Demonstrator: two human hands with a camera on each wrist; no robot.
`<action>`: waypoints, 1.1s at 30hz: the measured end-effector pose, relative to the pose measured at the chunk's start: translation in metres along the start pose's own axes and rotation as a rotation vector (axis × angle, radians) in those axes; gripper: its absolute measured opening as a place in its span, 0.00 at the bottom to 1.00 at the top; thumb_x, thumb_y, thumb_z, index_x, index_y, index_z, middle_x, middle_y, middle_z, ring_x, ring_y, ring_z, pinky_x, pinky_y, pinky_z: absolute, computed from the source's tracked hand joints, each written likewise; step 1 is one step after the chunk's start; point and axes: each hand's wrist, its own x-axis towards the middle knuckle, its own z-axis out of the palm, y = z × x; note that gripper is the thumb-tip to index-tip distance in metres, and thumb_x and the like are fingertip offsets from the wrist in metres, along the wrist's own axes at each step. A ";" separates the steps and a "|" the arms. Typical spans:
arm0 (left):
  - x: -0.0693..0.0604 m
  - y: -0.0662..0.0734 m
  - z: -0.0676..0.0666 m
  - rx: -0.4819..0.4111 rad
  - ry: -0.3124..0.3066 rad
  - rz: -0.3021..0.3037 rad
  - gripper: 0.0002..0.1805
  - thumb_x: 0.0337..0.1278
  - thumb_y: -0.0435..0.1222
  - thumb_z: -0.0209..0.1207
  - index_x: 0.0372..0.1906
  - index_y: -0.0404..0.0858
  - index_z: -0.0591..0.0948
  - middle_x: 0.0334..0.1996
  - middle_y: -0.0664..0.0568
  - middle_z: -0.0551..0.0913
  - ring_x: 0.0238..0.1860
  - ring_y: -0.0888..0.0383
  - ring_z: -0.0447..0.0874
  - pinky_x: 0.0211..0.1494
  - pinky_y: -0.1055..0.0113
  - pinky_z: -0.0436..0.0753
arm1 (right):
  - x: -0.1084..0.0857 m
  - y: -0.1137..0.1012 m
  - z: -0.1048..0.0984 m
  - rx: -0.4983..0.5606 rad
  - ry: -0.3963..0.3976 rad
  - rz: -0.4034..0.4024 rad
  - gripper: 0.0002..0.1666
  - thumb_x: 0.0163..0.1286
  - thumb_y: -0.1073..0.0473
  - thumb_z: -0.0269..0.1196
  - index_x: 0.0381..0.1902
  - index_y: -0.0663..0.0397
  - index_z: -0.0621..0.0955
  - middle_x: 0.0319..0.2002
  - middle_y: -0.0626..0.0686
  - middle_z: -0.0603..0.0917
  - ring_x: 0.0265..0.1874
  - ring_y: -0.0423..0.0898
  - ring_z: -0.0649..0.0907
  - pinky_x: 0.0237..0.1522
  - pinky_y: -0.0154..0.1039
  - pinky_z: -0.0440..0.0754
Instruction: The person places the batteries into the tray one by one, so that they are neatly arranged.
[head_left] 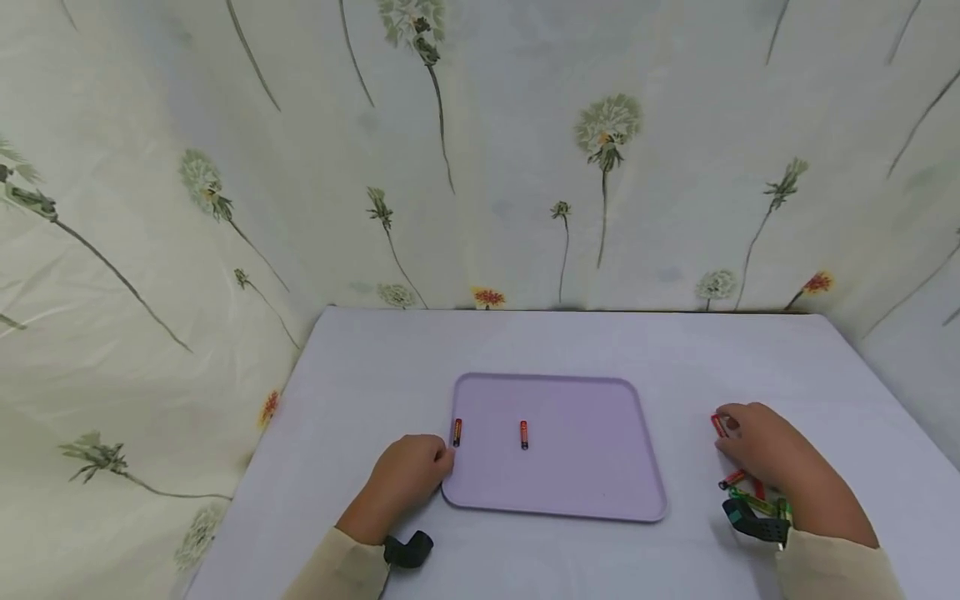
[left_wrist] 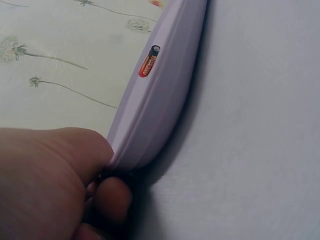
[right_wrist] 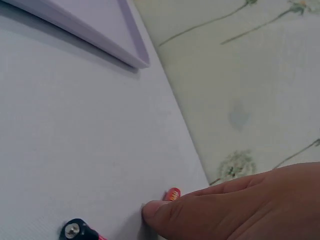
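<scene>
My left hand (head_left: 408,468) grips the left edge of a shallow lilac tray (head_left: 588,450); in the left wrist view the thumb (left_wrist: 85,150) lies against the rim with a curled finger below. Two red batteries with dark ends lie in the tray: one battery (head_left: 457,432) by the left wall, another battery (head_left: 524,435) left of the middle. Right of the tray, my right hand (head_left: 772,450) pinches a red battery (head_left: 717,425), mostly hidden by the thumb in the right wrist view. Another red battery (head_left: 732,480) and green batteries (head_left: 753,502) lie beneath the right wrist, partly covered.
A white-covered table (head_left: 390,358) carries everything. Behind it and at the sides hangs a pale cloth (head_left: 510,150) printed with dandelions. Dark wrist devices (head_left: 408,550) sit on both wrists, the right one over the loose batteries.
</scene>
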 end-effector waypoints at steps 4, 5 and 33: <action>0.001 0.001 -0.001 0.001 0.000 0.004 0.23 0.73 0.46 0.58 0.18 0.47 0.71 0.15 0.59 0.66 0.19 0.62 0.63 0.25 0.66 0.63 | -0.001 0.005 -0.003 0.019 -0.046 0.019 0.41 0.66 0.53 0.73 0.69 0.69 0.71 0.49 0.68 0.81 0.39 0.56 0.80 0.38 0.52 0.84; 0.001 0.002 -0.002 0.004 0.001 0.004 0.23 0.73 0.46 0.58 0.18 0.47 0.72 0.15 0.59 0.66 0.19 0.62 0.64 0.25 0.66 0.63 | -0.001 0.004 -0.004 0.026 -0.054 0.020 0.42 0.66 0.53 0.72 0.70 0.67 0.70 0.47 0.66 0.81 0.38 0.54 0.80 0.37 0.50 0.83; -0.001 0.003 -0.001 0.008 -0.019 -0.018 0.22 0.73 0.46 0.57 0.19 0.46 0.73 0.16 0.58 0.66 0.20 0.61 0.64 0.26 0.65 0.64 | 0.000 -0.032 0.001 0.093 0.134 -0.119 0.35 0.68 0.45 0.72 0.62 0.64 0.77 0.42 0.53 0.87 0.39 0.48 0.82 0.39 0.45 0.80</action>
